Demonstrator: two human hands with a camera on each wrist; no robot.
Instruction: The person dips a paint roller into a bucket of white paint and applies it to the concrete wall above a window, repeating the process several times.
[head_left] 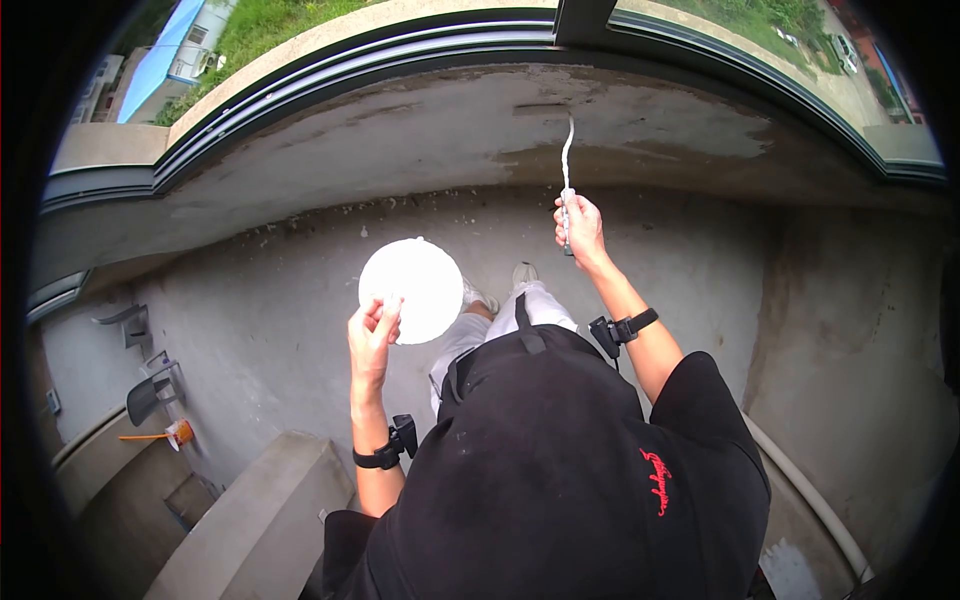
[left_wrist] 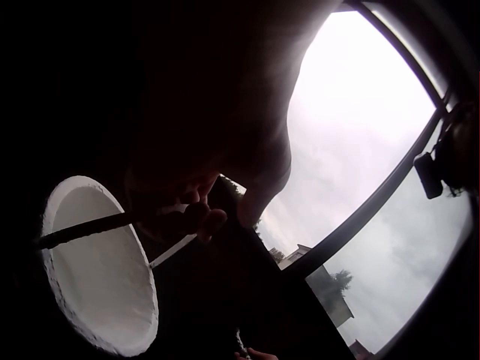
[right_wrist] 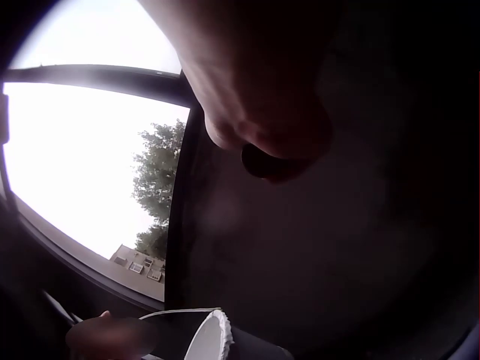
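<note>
- Putty knife [head_left: 567,165]: it's in the right hand [head_left: 580,228], held up against the grey concrete wall [head_left: 400,140] just under the window frame [head_left: 350,65]. The long axis runs pretty much straight up and down in the head view, blade end pointing up at the frame, handle end down inside the fist. The blade looks smeared white.
- Right hand: fingers curled tight round the handle, so a proper grip. The right wrist view is mostly dark silhouette, so I can't make out the tool there.
- Left hand [head_left: 372,335]: it's pinching the near rim of a round white bucket [head_left: 412,290], fingers and thumb curled over the edge. In the left wrist view the fingers [left_wrist: 199,217] are also closed on a thin dark bar that crosses the bucket's [left_wrist: 101,277] open mouth; can't tell whether that's its handle.
- The bucket sits to the left of the putty knife and well apart from it, held out in the air above the concrete floor [head_left: 280,320], its white disc facing the head camera.
- 2 white shoes [head_left: 524,273] show just past the bucket, on the floor close to the foot of the wall.
- Off at the left edge of the floor there are some dark tools [head_left: 150,395] and an orange-handled thing [head_left: 165,435], too small to identify.
</note>
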